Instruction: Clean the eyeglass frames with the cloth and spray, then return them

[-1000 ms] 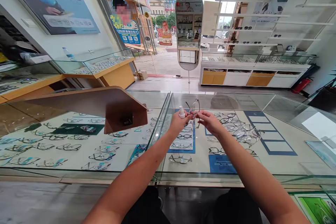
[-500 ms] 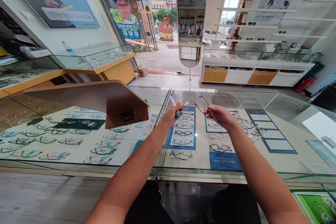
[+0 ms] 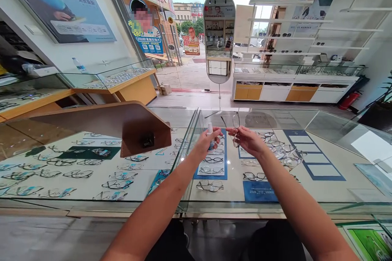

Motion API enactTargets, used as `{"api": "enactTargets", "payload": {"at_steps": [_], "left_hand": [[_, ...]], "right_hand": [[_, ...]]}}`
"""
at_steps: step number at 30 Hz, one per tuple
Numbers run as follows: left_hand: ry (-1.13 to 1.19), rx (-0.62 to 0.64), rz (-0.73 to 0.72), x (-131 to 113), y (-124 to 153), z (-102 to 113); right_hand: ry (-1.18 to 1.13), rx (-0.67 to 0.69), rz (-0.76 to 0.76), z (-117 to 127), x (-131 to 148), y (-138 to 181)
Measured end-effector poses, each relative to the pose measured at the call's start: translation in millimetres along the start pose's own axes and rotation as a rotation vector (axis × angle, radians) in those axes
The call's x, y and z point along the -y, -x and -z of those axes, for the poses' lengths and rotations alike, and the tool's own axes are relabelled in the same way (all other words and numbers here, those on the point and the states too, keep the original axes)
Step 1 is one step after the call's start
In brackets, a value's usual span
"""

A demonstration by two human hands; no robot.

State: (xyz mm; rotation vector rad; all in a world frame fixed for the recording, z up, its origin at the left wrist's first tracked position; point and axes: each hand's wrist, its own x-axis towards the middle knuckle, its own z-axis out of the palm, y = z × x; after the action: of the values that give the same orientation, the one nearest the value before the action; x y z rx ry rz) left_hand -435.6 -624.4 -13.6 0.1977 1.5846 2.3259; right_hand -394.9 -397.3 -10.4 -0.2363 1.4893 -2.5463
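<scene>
My left hand (image 3: 208,143) is closed around a small spray bottle (image 3: 210,128) with a white top, which stands nearly upright. Fingers cover most of its bottle body. Close to its right, my right hand (image 3: 248,139) grips a pair of thin-framed eyeglasses (image 3: 235,120) by the lens end. The glasses are turned edge-on, and their dark-tipped temples point away to the left. Both hands are above the glass display counter (image 3: 196,208). Beneath them, more eyeglasses (image 3: 213,160) lie in a row on a blue-edged tray (image 3: 226,175).
A brown wooden board (image 3: 147,122) stands on the counter to the left. Right of my right hand is a heap of eyeglasses (image 3: 284,151), near a blue tray with white slots (image 3: 329,178). An oval mirror (image 3: 218,36) stands beyond the counter.
The bottle has gone from tilted to nearly upright. The eyeglasses have turned edge-on in my right hand, their temples swinging up and away. The view has tilted up slightly.
</scene>
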Motion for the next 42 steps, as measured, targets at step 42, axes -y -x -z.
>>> {"api": "enactTargets", "payload": {"at_steps": [42], "left_hand": [[0.173,0.130,0.053,-14.5,3.7,1.7]], "right_hand": [[-0.048,-0.204,0.209,-0.3,31.3,18.9]]}}
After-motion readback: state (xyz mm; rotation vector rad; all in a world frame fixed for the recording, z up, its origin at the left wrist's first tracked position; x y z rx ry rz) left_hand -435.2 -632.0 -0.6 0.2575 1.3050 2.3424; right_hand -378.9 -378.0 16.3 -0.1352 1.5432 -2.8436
